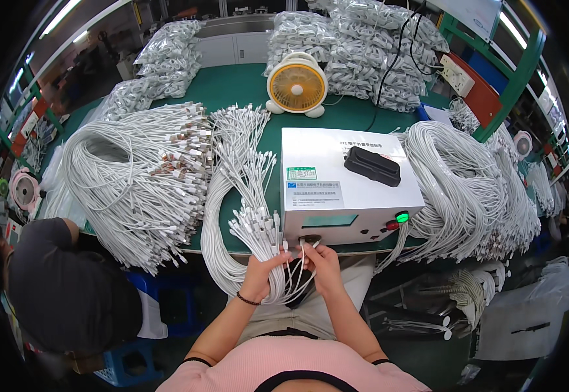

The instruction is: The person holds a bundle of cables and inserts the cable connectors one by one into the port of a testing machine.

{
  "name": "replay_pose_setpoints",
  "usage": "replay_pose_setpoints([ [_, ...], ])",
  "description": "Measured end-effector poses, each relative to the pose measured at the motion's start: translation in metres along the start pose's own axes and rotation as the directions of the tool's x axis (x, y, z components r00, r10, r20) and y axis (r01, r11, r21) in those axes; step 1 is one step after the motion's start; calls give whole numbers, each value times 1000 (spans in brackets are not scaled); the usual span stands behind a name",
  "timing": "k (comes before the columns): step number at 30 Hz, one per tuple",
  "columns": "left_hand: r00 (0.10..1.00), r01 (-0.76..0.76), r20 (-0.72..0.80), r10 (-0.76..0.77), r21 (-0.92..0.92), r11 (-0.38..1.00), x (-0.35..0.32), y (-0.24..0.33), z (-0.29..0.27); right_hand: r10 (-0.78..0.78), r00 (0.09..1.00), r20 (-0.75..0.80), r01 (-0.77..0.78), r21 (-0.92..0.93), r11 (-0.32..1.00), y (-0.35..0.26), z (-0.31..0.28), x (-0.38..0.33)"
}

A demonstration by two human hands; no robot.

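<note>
My left hand (263,273) is closed round a bundle of white USB cables (216,232), whose plugs fan out above the fingers at the table's front edge. My right hand (324,266) pinches the plug end of a white cable (307,278) at the dark round socket (309,239) on the front of a white tester box (356,215). Whether that plug sits inside the socket is hidden by the fingers. A green light (402,217) glows on the box's right side, above a red knob (392,225). On top of the box lies a black plastic case (372,166).
Large heaps of white cables lie left (95,189) and right (454,183) of the box. Behind stand a yellow-and-white fan (297,85) and stacks of bagged cables (369,59). A co-worker in dark clothing (69,287) sits at my left. A green post (513,85) rises at right.
</note>
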State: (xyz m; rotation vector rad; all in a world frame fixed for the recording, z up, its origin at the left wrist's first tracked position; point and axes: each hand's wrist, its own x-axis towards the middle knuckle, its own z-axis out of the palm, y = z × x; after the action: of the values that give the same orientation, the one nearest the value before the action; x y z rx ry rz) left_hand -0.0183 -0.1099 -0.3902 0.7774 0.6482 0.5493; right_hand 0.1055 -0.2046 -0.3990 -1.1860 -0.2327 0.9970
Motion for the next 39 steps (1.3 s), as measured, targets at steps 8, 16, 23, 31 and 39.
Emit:
replay_pose_setpoints([
  [8, 993, -9, 119, -15, 200, 980, 1, -6, -13, -232, 968, 95, 250, -432, 866, 4, 3, -6],
  [16, 976, 114, 184, -115, 20, 993, 5, 5, -22, -198, 976, -88, 182, -160, 970, 10, 0, -5],
  [23, 994, 22, 103, -23, 13, 1000, 8, 7, -11, -80, 994, -77, 76, -54, 996, 0, -1, 3],
  [31, 996, -29, 87, 24, 58, 998, 6, 1, -7, 54, 995, 83, -32, -253, 967, -10, -1, -2],
  [39, 996, 63, -48, -70, -127, 990, 3, -2, -11, -145, 989, -23, 136, -233, 963, 4, 2, -9],
])
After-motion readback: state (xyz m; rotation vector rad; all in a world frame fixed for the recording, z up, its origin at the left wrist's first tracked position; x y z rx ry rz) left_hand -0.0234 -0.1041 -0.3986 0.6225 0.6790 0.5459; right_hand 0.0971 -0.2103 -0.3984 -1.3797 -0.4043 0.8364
